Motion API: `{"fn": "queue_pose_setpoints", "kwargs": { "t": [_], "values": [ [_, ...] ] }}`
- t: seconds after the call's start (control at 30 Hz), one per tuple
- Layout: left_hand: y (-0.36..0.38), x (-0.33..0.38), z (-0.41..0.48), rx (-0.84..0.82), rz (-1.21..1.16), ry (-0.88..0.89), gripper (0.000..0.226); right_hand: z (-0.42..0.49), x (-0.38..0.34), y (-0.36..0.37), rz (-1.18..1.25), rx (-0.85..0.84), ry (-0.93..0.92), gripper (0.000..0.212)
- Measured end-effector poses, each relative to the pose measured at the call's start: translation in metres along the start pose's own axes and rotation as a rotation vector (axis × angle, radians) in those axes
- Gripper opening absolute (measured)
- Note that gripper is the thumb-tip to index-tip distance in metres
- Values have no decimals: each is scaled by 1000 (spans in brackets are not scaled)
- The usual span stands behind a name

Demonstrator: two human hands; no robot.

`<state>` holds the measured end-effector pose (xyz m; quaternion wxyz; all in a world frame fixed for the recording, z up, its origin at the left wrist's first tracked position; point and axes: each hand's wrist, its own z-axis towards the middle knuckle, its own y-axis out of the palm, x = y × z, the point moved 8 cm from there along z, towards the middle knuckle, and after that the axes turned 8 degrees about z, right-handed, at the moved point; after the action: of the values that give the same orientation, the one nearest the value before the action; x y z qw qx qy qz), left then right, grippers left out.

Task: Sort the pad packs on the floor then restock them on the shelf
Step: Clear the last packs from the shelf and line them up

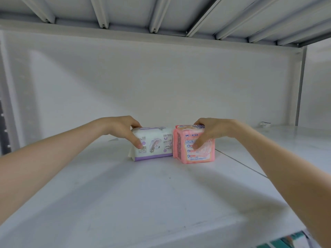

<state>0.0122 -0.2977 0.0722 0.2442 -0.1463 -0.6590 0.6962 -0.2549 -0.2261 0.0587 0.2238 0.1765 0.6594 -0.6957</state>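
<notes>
Two pad packs stand side by side, touching, on the white shelf board point(143, 190) toward its back. The left one is a white and purple pad pack point(155, 145); my left hand point(123, 128) grips its left end, thumb on the front face and fingers over the top. The right one is a pink pad pack point(197, 153), smaller and upright; my right hand point(213, 130) holds it from above at its right side, thumb pressed on the front. Both forearms reach in from the lower corners.
The white back panel point(161, 83) stands just behind the packs. The underside of the shelf above point(161, 13), with metal ribs, hangs overhead. A seam point(240, 162) splits the board from the neighbouring board on the right. Teal packaging point(286, 241) shows below the front edge.
</notes>
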Motion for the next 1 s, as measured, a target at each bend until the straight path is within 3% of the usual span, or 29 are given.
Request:
{"fn": "queue_pose_setpoints", "kwargs": {
  "t": [0.17,0.3,0.5,0.6,0.77,1.0],
  "values": [
    [1,15,-32,94,-28,-48,58,-34,-3,1,100,35,-51,62],
    [1,31,-64,213,-92,-72,57,-61,-1,-6,186,177,-106,66],
    [-4,72,-130,457,-207,-136,50,-124,8,-23,335,326,-215,67],
    [-3,96,-169,576,-296,-183,53,-163,12,-35,394,383,-300,56],
    [-2,146,-228,716,-371,-217,52,-229,14,-55,402,404,-392,51],
    [2,203,-304,764,-426,-195,50,-312,15,-65,398,394,-424,50]
  ]
}}
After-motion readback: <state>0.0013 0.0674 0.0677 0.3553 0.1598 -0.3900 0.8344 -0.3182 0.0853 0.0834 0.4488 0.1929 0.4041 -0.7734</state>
